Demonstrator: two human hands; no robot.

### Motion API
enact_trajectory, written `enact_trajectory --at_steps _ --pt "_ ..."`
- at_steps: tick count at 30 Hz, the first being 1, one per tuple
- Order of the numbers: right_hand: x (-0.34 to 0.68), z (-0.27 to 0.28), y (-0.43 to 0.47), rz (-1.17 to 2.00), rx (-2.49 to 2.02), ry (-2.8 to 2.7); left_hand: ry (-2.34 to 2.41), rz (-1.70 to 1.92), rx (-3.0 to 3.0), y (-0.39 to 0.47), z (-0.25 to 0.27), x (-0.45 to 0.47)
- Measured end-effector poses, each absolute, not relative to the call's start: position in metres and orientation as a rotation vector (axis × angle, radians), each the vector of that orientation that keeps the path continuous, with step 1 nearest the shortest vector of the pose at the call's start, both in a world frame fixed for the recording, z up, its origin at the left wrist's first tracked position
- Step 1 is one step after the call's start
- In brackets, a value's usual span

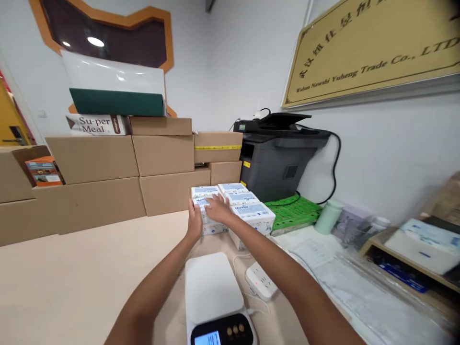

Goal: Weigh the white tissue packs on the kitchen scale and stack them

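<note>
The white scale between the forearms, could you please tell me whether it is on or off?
The scale is on: its display glows blue and shows digits.

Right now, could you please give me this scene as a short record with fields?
Left hand: at the left side of the nearest left-row pack
Right hand: fingers on that pack's top
Other packs: beside and behind it
Scale: between the forearms, display lit
Power strip: right of the scale, red light on
Printer: beyond the packs, to the right
Boxes: stacked beyond, mostly left
</note>
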State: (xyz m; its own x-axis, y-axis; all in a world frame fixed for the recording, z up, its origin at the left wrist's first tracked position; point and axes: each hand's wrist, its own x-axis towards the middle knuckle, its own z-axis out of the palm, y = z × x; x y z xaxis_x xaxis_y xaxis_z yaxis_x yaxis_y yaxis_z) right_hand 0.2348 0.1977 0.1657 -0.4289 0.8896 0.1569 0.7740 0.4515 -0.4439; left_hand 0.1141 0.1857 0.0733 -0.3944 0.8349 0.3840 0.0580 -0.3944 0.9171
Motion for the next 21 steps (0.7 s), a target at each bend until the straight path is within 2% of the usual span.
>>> enact_trajectory --at_steps 11,14,16,18,21 --pt "0.223 0.157 0.182 0.368 -1.299 -2.454 1.331 1.825 1.261 0.190 0.071 0.098" --pt "0.236 0.148 0.161 0.416 -1.223 -2.365 1.330 1.739 1.270 0.153 0.069 0.090" --pt "0.247 0.131 0.137 0.559 -1.096 -2.233 1.327 1.619 1.217 0.114 0.060 0.085" --pt "0.260 0.106 0.110 0.740 -0.903 -2.126 1.313 1.457 1.033 0.070 0.043 0.079" --pt "0.284 0.057 0.077 0.855 -0.656 -2.250 1.289 1.416 0.937 0.018 0.014 0.071"
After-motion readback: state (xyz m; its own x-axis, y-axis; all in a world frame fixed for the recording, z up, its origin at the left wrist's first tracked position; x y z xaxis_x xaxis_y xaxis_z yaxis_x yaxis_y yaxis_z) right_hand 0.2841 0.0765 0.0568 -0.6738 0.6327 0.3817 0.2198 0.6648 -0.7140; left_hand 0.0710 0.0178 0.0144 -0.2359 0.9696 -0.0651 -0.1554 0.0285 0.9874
